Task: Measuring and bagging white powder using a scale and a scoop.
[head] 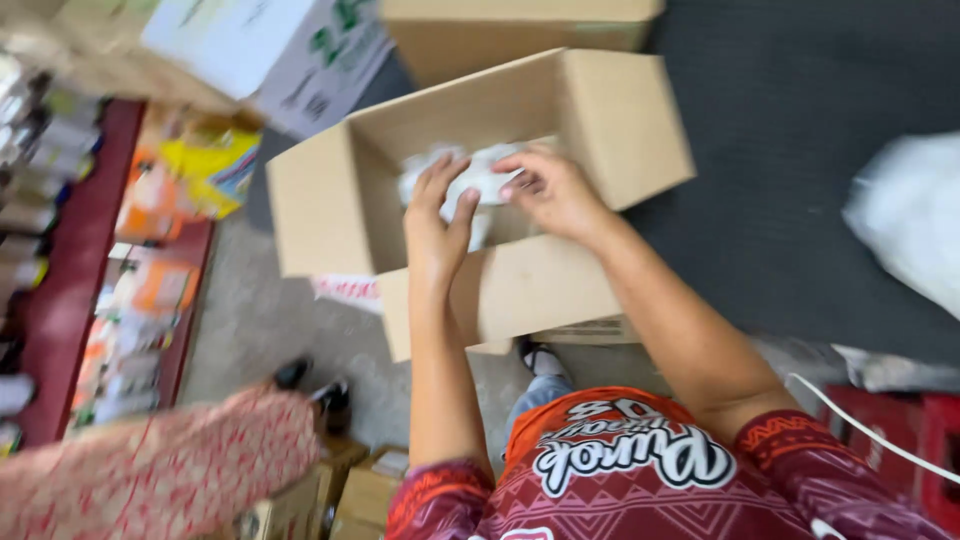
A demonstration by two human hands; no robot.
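**Both hands on a white bundle inside an open carton**

An open brown cardboard box (pixel 480 190) sits on the floor in front of the person, its flaps spread. Its long axis runs from lower left to upper right in the head view, with the mouth facing up toward the camera. Inside lies a white, crumpled-looking bundle (pixel 478 178); it is too blurred to tell its kind or which way it points.

The left hand (pixel 437 222) reaches straight forward over the near wall of the box, fingers stretched upward and resting against the bundle's left side. The right hand (pixel 553 192) comes in from the right with its forearm slanting, wrist bent, fingers curled down onto the top of the bundle. Both hands grasp it between them, inside the box.

A patterned sleeve (pixel 160 470) of another person shows at lower left, beside smaller cartons (pixel 345 495). A shelf of packaged goods (pixel 120 250) runs along the left edge.
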